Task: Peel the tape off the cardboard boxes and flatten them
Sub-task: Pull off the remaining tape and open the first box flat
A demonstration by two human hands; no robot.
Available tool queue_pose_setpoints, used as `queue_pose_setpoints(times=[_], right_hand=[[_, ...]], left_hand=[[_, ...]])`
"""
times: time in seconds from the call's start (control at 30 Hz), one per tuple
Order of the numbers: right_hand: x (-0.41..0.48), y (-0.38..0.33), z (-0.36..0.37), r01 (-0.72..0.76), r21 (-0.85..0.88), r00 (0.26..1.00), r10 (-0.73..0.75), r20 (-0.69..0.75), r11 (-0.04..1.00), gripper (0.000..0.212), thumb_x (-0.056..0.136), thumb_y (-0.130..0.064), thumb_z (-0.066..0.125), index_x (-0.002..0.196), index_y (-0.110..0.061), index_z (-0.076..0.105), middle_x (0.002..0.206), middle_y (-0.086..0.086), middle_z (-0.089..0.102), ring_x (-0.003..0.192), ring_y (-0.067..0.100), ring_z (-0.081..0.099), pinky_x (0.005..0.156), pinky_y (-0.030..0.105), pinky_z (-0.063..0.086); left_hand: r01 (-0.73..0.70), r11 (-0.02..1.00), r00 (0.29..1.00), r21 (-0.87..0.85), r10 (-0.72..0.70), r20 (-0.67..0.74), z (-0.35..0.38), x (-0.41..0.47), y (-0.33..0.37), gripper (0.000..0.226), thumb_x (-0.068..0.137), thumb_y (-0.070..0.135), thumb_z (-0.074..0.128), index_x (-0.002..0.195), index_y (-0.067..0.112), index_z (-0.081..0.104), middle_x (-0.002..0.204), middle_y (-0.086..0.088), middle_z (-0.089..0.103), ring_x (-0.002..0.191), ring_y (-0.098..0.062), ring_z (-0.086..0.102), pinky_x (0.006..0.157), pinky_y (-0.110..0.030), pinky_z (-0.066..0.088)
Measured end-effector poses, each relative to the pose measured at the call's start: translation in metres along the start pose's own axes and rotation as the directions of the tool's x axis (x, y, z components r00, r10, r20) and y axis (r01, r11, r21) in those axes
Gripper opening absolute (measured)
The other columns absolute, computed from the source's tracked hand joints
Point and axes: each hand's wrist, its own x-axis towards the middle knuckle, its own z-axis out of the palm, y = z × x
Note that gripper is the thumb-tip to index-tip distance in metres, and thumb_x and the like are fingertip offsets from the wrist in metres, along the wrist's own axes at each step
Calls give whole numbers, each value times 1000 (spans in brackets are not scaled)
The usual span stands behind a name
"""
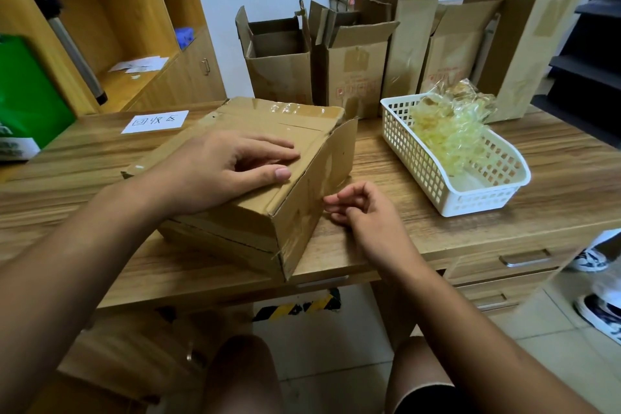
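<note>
A closed brown cardboard box (295,198) lies on the wooden desk (420,158) in front of me, with clear tape along its top seam and down its right side. My left hand (221,168) rests flat on the box's top, fingers straight, thumb near the right edge. My right hand (363,212) is beside the box's right side, low by the desk top. Its fingers are loosely curled and their tips touch the side panel near the tape; I cannot tell whether they pinch any tape.
A white plastic basket (484,198) holding crumpled peeled tape sits on the desk to the right. Several open cardboard boxes (349,70) stand along the back wall. A paper label (155,121) lies at the left, by a green bag (27,101) and a wooden shelf unit.
</note>
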Motion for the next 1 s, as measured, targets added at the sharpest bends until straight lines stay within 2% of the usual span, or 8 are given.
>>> queue_pose_setpoints(times=[0.13, 0.3, 0.63, 1.0], right_hand=[[1, -3, 0, -35, 111, 999, 37, -21, 993, 38, 94, 20, 35, 98, -12, 56, 108, 12, 74, 107, 23, 72, 95, 34, 58], [-2, -7, -2, -40, 195, 999, 41, -1, 980, 36, 95, 19, 36, 101, -9, 58, 106, 9, 77, 106, 18, 73, 91, 28, 59], [-11, -2, 4, -38, 239, 999, 29, 38, 970, 35, 97, 16, 36, 106, -9, 59, 108, 6, 77, 107, 17, 73, 87, 22, 57], [-16, -8, 2, -9, 161, 996, -5, 87, 987, 34, 101, 14, 33, 106, -8, 60, 106, 9, 77, 105, 19, 73, 84, 22, 57]], left_hand=[[-24, 991, 1000, -130, 24, 4, -2, 0, -9, 55, 74, 81, 58, 121, 54, 65, 130, 36, 57, 126, 10, 50, 107, -34, 43], [-20, 976, 1000, -216, 21, 6, -3, 4, -16, 50, 76, 76, 62, 116, 47, 71, 127, 29, 63, 126, 6, 53, 108, -41, 43], [-30, 979, 998, -202, 17, -64, 2, 2, -14, 44, 84, 68, 57, 115, 41, 73, 123, 27, 66, 124, 5, 55, 106, -42, 47], [-28, 979, 998, -204, 15, -61, 3, 2, -15, 40, 86, 66, 56, 115, 44, 72, 124, 28, 65, 126, 5, 53, 108, -41, 46]])
